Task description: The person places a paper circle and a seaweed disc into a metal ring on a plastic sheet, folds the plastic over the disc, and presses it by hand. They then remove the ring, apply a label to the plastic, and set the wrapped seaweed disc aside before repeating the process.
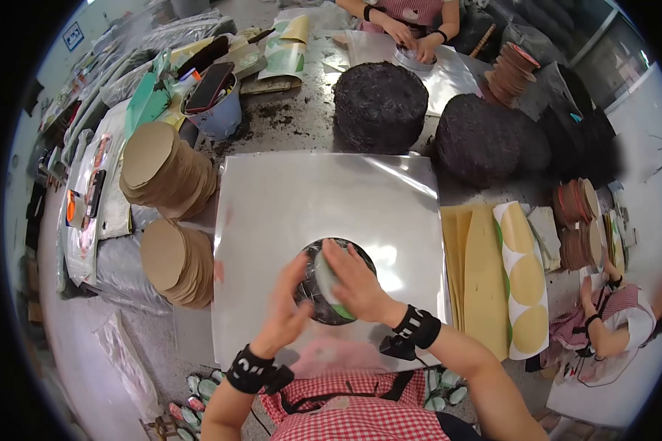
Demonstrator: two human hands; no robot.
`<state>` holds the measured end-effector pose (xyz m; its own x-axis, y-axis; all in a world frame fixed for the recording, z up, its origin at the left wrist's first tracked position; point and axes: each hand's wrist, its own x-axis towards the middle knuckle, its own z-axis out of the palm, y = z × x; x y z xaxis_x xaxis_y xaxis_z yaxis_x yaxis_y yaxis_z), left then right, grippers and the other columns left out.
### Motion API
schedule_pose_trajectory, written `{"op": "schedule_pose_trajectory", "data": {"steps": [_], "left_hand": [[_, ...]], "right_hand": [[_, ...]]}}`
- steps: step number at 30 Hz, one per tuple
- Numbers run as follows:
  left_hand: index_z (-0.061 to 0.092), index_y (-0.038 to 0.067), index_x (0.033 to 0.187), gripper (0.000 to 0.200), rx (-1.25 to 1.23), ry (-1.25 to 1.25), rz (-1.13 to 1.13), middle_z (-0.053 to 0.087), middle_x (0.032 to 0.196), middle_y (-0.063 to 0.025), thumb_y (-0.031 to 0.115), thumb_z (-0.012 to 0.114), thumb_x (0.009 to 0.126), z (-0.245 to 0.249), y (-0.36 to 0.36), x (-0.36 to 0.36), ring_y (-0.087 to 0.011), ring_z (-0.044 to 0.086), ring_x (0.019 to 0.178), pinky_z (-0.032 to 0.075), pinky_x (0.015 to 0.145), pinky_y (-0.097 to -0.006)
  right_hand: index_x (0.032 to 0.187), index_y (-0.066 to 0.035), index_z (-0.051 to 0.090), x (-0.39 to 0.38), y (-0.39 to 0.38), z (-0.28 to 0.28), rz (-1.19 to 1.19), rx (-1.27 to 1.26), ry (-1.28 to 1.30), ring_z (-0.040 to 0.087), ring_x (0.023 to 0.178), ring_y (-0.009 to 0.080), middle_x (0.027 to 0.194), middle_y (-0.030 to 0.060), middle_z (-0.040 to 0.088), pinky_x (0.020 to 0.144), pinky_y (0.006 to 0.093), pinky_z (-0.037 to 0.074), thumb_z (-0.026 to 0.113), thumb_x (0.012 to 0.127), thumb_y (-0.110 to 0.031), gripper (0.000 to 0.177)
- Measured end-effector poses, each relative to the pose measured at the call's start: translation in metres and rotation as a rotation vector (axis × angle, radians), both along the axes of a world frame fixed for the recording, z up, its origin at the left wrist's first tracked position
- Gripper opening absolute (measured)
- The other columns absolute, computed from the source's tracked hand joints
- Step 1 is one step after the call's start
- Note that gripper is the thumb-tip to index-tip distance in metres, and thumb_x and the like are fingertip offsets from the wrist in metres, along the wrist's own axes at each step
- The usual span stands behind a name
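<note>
A dark round cake (315,295) with a shiny, film-like surface lies on the sheet-metal work surface (309,198) in front of me. On its top is a pale green and white round label (323,275), partly hidden by my fingers. My right hand (357,285) rests over the label and the cake's right side, fingers stretched out and nearly flat. At the cake's left rim is my left hand (287,305), its thumb and fingers apart and fingertips right at the edge.
Brown round card stacks (175,261) stand on the left, below a blue bucket (217,114) of tools. Large black round stacks (381,106) stand behind the metal sheet. Yellow paper (478,275) and a strip of round labels (524,272) lie right. Two co-workers (412,11) work nearby.
</note>
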<state>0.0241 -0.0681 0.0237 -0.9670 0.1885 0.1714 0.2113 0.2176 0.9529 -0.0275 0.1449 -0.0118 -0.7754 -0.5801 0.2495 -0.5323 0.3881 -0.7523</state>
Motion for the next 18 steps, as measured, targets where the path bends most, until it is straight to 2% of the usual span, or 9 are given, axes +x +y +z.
{"op": "schedule_pose_trajectory", "data": {"steps": [2,5,8,10,11,14,15,16,18], "left_hand": [[0.05,0.002,0.145,0.061,-0.277,-0.029,0.284,0.065,0.116,-0.0193,0.008,0.067,0.087,-0.011,-0.02,0.012,-0.0302,0.067,0.102,0.055,0.087,-0.0404],[0.055,0.002,0.142,0.054,-0.46,-0.339,0.213,0.066,0.076,-0.0118,0.009,0.066,0.089,-0.008,-0.009,0.016,-0.028,0.066,0.066,0.053,0.062,-0.0384],[0.056,0.006,0.142,0.052,-0.556,-0.136,0.321,0.056,0.057,-0.0055,0.014,0.065,0.092,-0.013,0.004,0.015,-0.0241,0.059,0.049,0.047,0.049,-0.0372],[0.057,0.006,0.142,0.052,-0.712,0.154,0.26,0.053,0.053,-0.0038,0.015,0.066,0.092,0.011,0.019,0.019,-0.022,0.056,0.044,0.044,0.046,-0.0365],[0.057,0.006,0.141,0.051,-0.793,0.288,0.24,0.052,0.051,-0.0029,0.016,0.066,0.092,0.024,0.028,0.027,-0.021,0.054,0.041,0.043,0.045,-0.0361],[0.055,-0.001,0.142,0.054,-0.793,0.225,0.252,0.054,0.053,-0.0073,0.007,0.066,0.089,0.037,0.049,0.042,-0.0249,0.054,0.042,0.041,0.045,-0.0391],[0.057,0.0,0.14,0.054,-0.815,0.337,0.301,0.045,0.044,0.0009,0.016,0.067,0.089,0.027,0.049,0.045,-0.0177,0.046,0.034,0.038,0.039,-0.0346],[0.057,0.0,0.14,0.054,-0.822,0.303,0.31,0.046,0.044,0.0006,0.016,0.067,0.089,0.03,0.051,0.056,-0.0178,0.047,0.034,0.038,0.039,-0.0346],[0.057,0.0,0.139,0.054,-0.833,0.258,0.309,0.047,0.045,0.0,0.016,0.066,0.089,0.039,0.055,0.071,-0.0181,0.048,0.035,0.039,0.039,-0.0347]], "right_hand": [[0.16,-0.015,0.033,0.011,-0.012,0.027,0.034,0.37,0.211,0.026,0.153,0.0377,0.166,0.0173,0.027,0.122,0.0629,0.016,0.055,0.1,-0.045,0.07],[0.158,-0.021,0.039,0.01,-0.024,0.021,0.022,0.436,0.182,0.025,0.153,0.0399,0.166,0.018,0.027,0.12,0.0654,0.017,0.067,0.09,-0.048,0.079],[0.154,-0.017,0.043,0.011,-0.024,0.021,0.014,0.471,0.189,0.023,0.153,0.0391,0.164,0.02,0.029,0.12,0.0638,0.019,0.069,0.087,-0.052,0.08],[0.153,-0.015,0.044,0.014,-0.023,0.013,0.02,0.477,0.197,0.024,0.152,0.0393,0.163,0.0203,0.03,0.119,0.0648,0.02,0.069,0.087,-0.051,0.079],[0.15,-0.013,0.046,0.016,-0.022,0.014,-0.017,0.42,0.245,0.03,0.149,0.0406,0.161,0.0216,0.033,0.119,0.0609,0.023,0.072,0.087,-0.04,0.074],[0.149,-0.009,0.047,0.016,-0.002,0.019,-0.123,0.073,0.113,0.034,0.145,0.0435,0.157,0.0233,0.037,0.118,0.0562,0.028,0.072,0.088,-0.031,0.069],[0.147,-0.006,0.047,0.018,0.006,0.023,-0.272,0.108,0.117,0.035,0.143,0.0452,0.153,0.025,0.04,0.116,0.0521,0.032,0.071,0.088,-0.026,0.067],[0.144,-0.004,0.049,0.023,0.008,0.025,-0.417,0.081,0.117,0.047,0.135,0.0434,0.14,0.0261,0.053,0.11,0.051,0.041,0.071,0.088,-0.021,0.063],[0.134,-0.003,0.058,0.045,0.008,0.022,-0.132,0.102,-0.441,0.062,0.118,0.0393,0.122,0.0217,0.066,0.1,0.0466,0.049,0.071,0.088,-0.018,0.051]]}}
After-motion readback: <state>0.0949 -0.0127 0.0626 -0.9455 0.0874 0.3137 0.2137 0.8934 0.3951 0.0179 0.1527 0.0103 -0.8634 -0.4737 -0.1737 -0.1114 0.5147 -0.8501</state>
